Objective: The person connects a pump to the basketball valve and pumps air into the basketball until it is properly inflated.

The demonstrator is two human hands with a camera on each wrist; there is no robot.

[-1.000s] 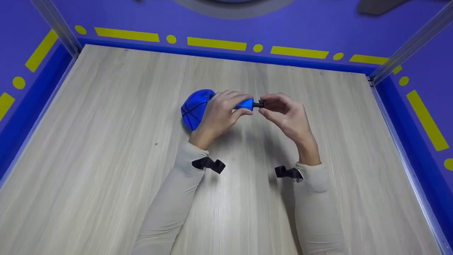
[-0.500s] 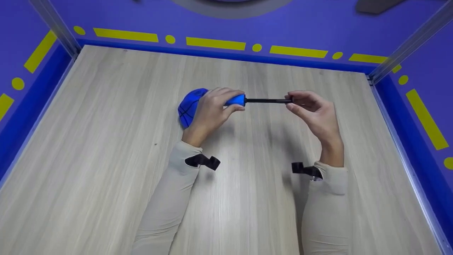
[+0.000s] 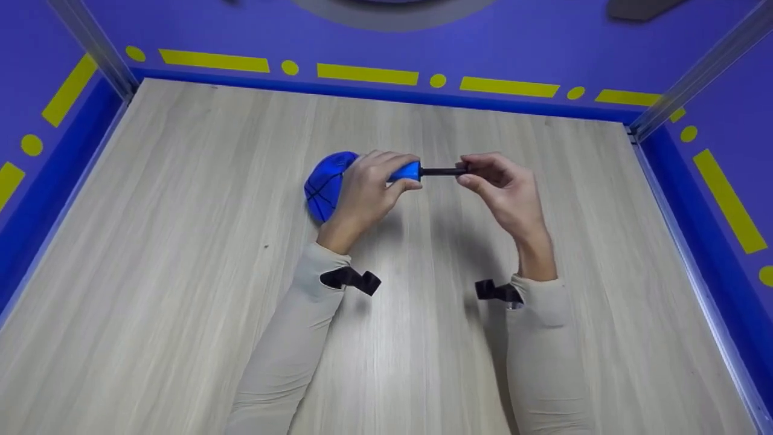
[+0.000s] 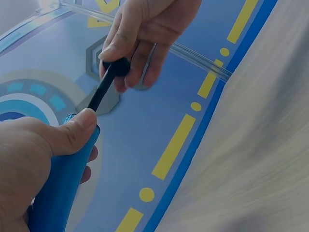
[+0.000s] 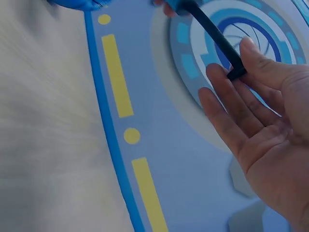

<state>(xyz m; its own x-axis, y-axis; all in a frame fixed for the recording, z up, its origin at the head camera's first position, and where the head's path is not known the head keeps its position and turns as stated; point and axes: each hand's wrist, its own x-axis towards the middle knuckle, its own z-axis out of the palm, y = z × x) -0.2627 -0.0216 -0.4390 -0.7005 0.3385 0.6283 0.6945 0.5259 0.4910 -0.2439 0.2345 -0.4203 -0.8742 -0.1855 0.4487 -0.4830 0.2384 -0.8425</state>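
Observation:
My left hand (image 3: 366,190) grips the blue barrel of a hand pump (image 4: 63,179), its thumb laid along the end where the rod comes out. A black plunger rod (image 3: 439,171) sticks partway out of the barrel towards the right. Its black end knob (image 4: 119,66) is pinched between the thumb and fingers of my right hand (image 3: 506,193). Just left of and partly behind the left hand is a blue ball (image 3: 323,188) with black seam lines, looking partly collapsed. Where the pump meets the ball is hidden by the left hand.
A light wood-grain table (image 3: 211,302) lies under the hands. Blue-purple panels (image 3: 386,36) with yellow dashes and dots stand along its back and sides, joined by metal corner posts (image 3: 96,48). A small black camera mount (image 3: 362,281) sits at each wrist.
My right hand first drew the plunger rod far out to the right, then moved back left, so the rod now shows shorter. The left hand and ball shifted only slightly.

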